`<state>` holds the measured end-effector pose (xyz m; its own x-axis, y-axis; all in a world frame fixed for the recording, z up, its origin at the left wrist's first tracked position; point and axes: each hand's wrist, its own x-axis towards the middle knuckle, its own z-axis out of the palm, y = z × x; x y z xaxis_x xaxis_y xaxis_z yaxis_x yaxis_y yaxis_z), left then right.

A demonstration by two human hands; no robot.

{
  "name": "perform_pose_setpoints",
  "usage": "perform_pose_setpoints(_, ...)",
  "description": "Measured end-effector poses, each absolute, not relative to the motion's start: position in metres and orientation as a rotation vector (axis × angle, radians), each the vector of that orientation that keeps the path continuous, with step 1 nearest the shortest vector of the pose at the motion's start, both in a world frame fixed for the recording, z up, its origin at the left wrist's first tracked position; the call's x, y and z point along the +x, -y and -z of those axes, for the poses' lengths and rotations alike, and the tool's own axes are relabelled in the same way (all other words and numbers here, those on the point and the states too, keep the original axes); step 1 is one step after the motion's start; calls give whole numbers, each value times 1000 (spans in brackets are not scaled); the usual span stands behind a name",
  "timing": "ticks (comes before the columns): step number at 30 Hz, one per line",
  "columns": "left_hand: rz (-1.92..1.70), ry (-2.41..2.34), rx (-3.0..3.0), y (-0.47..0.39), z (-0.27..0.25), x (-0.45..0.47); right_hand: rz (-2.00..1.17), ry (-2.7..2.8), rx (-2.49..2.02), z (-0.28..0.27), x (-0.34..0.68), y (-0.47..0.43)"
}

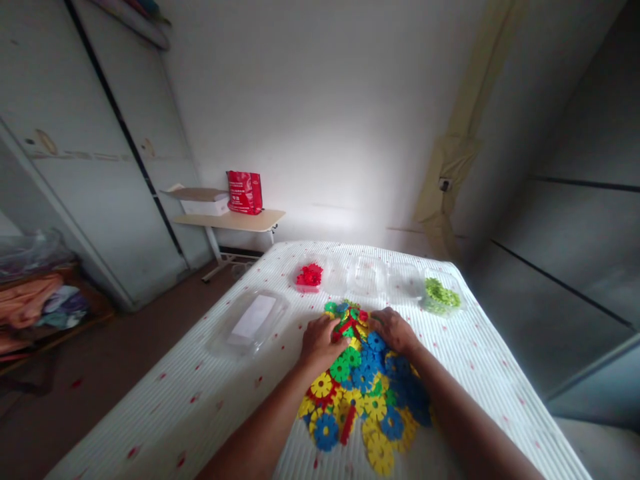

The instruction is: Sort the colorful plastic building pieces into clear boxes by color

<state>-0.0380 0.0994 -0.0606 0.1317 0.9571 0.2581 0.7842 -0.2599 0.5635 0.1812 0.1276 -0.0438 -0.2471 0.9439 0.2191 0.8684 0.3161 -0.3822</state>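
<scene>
The ribbed white cover [200, 400] appears soft and bears the pile [367, 373], which lies between the forearms. Clear, thin-walled tubs [367, 292] stand beyond it. The left hand [320, 339] is at its far left edge, thumb and fingers apart; the right hand [395, 330] is at its far right edge, grip hidden, cannot tell. Notched flat discs [393, 432]: probably light, stiff, slightly slippery plastic; hold by the rim. Red strip [349, 425]: narrow; pinch at mid-length.
</scene>
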Motion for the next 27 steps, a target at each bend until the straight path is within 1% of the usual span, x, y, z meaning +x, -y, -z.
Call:
perform_pose_setpoints(2,-906,-1661,2096,-99,63,-38,-400,2202,-1500,41,171,-126)
perform_pose_setpoints(6,-1011,-1620,1969,-99,68,-43,-815,2151,-1230,32,154,-114)
perform_pose_setpoints(11,-1025,-1585,1801,-102,70,-49,-1013,2228,-1011,14,143,-85)
perform_pose_setpoints(15,-1027,-1487,1697,-100,66,-53,-1221,2118,-1050,-1,149,-63)
perform_pose_setpoints(16,-1027,-1451,1679,-100,64,-54,-1219,2082,-1078,-3,155,-60)
perform_pose_setpoints(18,-1042,-1407,1678,-101,60,-54,-1118,2025,-1149,-2,172,-61)
perform_pose_setpoints(22,-1087,-1448,1870,-112,47,-47,-759,1843,-1336,16,219,-76)
perform_pose_setpoints(25,-1014,-1519,2098,-126,36,-33,-547,1669,-1511,37,251,-86)
perform_pose_setpoints(27,-904,-1571,2242,-133,32,-22,-435,1632,-1601,48,263,-89)
